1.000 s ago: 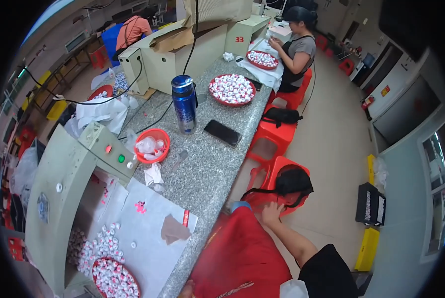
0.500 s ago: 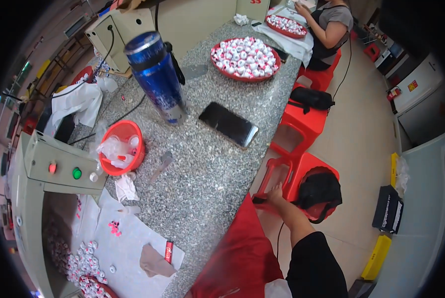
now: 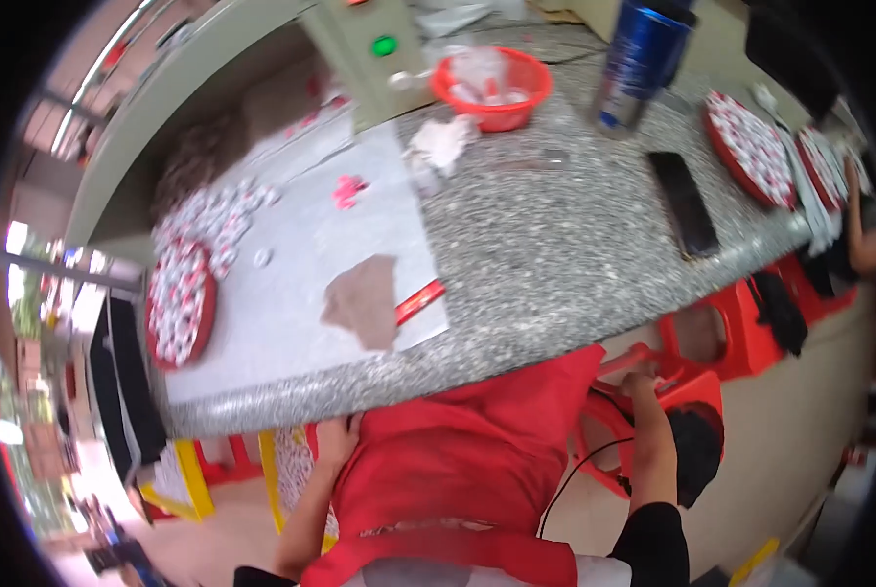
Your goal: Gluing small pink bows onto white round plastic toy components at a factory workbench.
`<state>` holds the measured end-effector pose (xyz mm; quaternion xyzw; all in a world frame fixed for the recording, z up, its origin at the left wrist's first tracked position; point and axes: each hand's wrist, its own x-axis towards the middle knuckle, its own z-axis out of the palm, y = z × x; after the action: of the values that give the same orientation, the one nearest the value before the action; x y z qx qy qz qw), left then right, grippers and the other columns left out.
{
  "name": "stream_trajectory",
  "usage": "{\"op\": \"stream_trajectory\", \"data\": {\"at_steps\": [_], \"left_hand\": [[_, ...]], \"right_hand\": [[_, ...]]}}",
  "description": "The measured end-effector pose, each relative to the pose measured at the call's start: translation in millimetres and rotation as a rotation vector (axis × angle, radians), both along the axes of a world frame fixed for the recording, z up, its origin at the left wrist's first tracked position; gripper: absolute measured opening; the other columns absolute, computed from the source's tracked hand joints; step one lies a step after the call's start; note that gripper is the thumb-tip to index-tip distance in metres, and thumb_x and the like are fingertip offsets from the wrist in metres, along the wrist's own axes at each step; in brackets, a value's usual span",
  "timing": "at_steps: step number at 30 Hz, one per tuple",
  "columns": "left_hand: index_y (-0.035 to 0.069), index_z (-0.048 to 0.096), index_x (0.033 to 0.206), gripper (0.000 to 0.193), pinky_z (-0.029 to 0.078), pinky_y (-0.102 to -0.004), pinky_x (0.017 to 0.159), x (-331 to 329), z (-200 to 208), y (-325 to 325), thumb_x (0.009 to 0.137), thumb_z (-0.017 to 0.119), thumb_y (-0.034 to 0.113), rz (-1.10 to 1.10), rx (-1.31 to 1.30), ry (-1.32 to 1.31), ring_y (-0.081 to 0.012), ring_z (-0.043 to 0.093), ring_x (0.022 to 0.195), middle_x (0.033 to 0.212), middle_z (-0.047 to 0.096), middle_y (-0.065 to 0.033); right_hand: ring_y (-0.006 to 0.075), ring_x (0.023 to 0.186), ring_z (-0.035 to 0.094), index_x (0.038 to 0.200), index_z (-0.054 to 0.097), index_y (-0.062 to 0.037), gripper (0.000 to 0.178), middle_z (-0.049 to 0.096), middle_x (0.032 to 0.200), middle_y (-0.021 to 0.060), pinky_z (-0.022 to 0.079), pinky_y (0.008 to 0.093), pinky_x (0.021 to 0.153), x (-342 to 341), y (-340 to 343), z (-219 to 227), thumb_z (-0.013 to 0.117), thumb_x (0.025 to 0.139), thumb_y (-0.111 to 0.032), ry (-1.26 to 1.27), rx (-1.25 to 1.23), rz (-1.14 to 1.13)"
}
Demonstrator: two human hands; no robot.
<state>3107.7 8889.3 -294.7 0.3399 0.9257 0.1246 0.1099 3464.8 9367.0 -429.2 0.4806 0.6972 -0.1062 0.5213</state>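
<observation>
My right hand (image 3: 641,382) is low beside the counter, below its front edge. Its fingers look curled round the rim of a red plastic stool (image 3: 609,460). At the left side of my red apron (image 3: 458,450), my left hand (image 3: 336,442) hangs just under the counter edge. Its fingers are blurred and partly hidden, so their hold cannot be made out. Above it on the counter, a white sheet (image 3: 272,342) bears a brown cloth (image 3: 365,301), a narrow red packet (image 3: 419,302), small pink pieces (image 3: 349,191) and many small white-and-pink round parts (image 3: 228,220).
A red tray (image 3: 201,323) of round parts stands at the left. Along the counter are an orange-red basket (image 3: 502,115), a blue tumbler (image 3: 634,73), a black phone (image 3: 683,203) and another filled tray (image 3: 748,147). More red stools (image 3: 741,328) and a co-worker's arm (image 3: 861,240) are at right.
The view has swung left, so the white sheet and left tray now lie before me. My left hand has come into view; my right hand remains at the red stool.
</observation>
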Motion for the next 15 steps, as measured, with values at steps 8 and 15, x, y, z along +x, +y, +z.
{"op": "stream_trajectory", "data": {"at_steps": [8,15], "left_hand": [[0.006,0.063,0.084,0.016,0.046,-0.0399,0.070,33,43,18,0.077,0.058,0.019,-0.041,0.045,0.091,-0.0320,0.057,0.077,0.081,0.061,-0.0151],[0.010,0.063,0.077,0.010,0.042,-0.0348,0.068,48,56,35,0.072,0.060,0.018,-0.163,0.034,0.271,-0.0236,0.052,0.076,0.076,0.056,-0.0070]], "right_hand": [[0.0314,0.126,0.024,0.129,0.038,-0.0199,0.075,0.029,0.138,0.0074,0.025,0.0555,0.095,-70,42,-33,0.057,0.068,-0.058,0.048,-0.171,0.219],[0.0284,0.121,0.036,0.123,0.047,-0.0188,0.074,0.039,0.132,0.0101,0.033,0.0463,0.095,-117,35,-11,0.062,0.063,-0.059,0.206,-0.344,0.252]]}}
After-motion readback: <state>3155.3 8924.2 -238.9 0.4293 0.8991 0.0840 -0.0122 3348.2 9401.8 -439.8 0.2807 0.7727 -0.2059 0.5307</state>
